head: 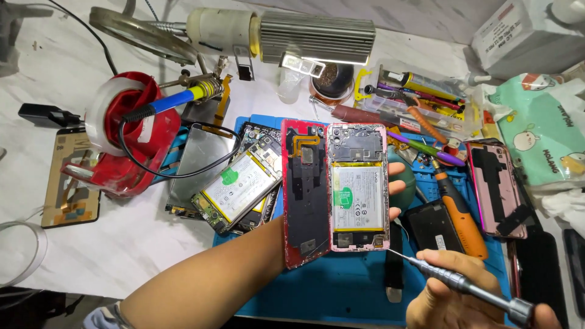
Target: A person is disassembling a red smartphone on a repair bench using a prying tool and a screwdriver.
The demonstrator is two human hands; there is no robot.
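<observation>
My left hand (397, 194) holds an opened pink phone (358, 186) upright from behind, with fingertips showing at its right edge; its battery and board face me. A red back cover (304, 195) leans against the phone's left side, over my left forearm. My right hand (454, 298) grips a grey metal screwdriver (451, 279), whose thin tip touches the phone's lower right corner.
A second opened phone (241, 186) lies left on the blue mat (341, 286). An orange electric screwdriver (460, 210), a black phone part (436, 225) and a pink phone frame (496, 189) lie right. A red tape dispenser (131, 131), soldering iron (173, 100) and tool tray (420, 97) stand behind.
</observation>
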